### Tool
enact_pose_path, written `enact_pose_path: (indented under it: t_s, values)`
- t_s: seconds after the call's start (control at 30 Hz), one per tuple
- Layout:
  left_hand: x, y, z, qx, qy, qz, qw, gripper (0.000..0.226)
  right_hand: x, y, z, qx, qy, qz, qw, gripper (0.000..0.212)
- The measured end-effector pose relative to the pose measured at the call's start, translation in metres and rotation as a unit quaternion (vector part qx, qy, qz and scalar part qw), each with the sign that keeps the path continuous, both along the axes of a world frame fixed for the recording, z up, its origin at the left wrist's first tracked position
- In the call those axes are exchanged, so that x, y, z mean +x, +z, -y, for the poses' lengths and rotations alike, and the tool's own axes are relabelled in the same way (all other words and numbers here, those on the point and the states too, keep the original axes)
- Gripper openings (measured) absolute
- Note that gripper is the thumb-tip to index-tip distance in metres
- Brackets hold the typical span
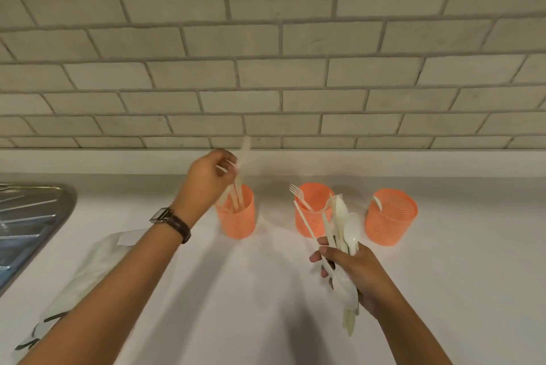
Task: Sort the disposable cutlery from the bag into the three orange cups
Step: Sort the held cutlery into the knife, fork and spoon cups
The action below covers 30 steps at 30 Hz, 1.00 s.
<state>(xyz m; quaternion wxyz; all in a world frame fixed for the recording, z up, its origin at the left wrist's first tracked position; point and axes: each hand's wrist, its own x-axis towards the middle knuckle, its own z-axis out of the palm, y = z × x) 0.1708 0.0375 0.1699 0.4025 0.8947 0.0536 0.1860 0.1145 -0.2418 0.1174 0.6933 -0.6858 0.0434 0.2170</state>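
Observation:
Three orange mesh cups stand in a row on the white counter. Above the left cup (237,217), which holds several white knives, my left hand (208,180) pinches a white plastic knife (244,154) with its lower end near the cup's rim. The middle cup (311,214) holds forks and the right cup (390,215) holds one spoon. In front of the middle cup my right hand (348,270) grips a bundle of mixed white cutlery (344,225), with spoons and forks sticking up. The nearly empty cutlery bag (88,270) lies flat at the lower left under my left forearm.
A steel sink drainer (32,225) fills the left edge of the counter. A tiled wall rises right behind the cups, above a low white ledge (413,162).

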Motion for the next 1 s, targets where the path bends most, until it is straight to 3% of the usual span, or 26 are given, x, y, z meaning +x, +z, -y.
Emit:
enact_pose_path:
  t_s: [0.07,0.2,0.3,0.37,0.47,0.53,0.6,0.67,0.73,0.8,1.0]
  values:
    - [0.004,-0.011,-0.011,-0.138,0.058,0.002,0.989,0.024,0.002,-0.002,0.001,0.026,-0.014,-0.011,1.0,0.016]
    - [0.016,-0.033,-0.02,-0.164,0.127,0.0,0.978,0.015,0.004,-0.004,0.001,0.063,-0.018,-0.015,0.998,0.017]
    - [0.022,-0.055,-0.017,-0.093,0.143,-0.062,0.983,0.009,0.005,-0.003,0.001,0.092,-0.017,-0.029,0.995,0.02]
    - [0.023,-0.066,-0.013,-0.035,0.153,-0.115,0.981,0.028,0.006,-0.002,0.002,0.12,-0.019,-0.048,0.991,0.023]
    - [0.017,-0.053,-0.001,0.027,0.172,-0.049,0.983,0.055,0.006,0.001,0.006,0.164,-0.023,-0.078,0.983,0.025]
    - [0.007,-0.037,0.019,0.037,0.095,0.061,0.993,0.047,0.006,0.003,0.011,0.182,-0.019,-0.092,0.979,0.025]
    - [-0.011,-0.025,0.049,0.069,-0.068,0.108,0.989,0.037,0.005,0.004,0.016,0.184,-0.007,-0.098,0.978,0.026]
    - [-0.03,-0.021,0.079,0.138,-0.239,0.093,0.957,0.033,0.003,0.006,0.021,0.168,0.014,-0.093,0.981,0.025]
    - [-0.037,-0.029,0.101,0.237,-0.347,0.097,0.902,0.03,0.0,0.007,0.026,0.155,0.029,-0.081,0.984,0.021]
    - [-0.034,-0.037,0.115,0.306,-0.393,0.13,0.858,0.031,-0.003,0.008,0.033,0.147,0.031,-0.068,0.986,0.021]
    - [-0.02,-0.04,0.146,0.356,-0.443,0.237,0.788,0.016,-0.01,0.007,0.063,0.134,0.025,-0.069,0.988,0.028]
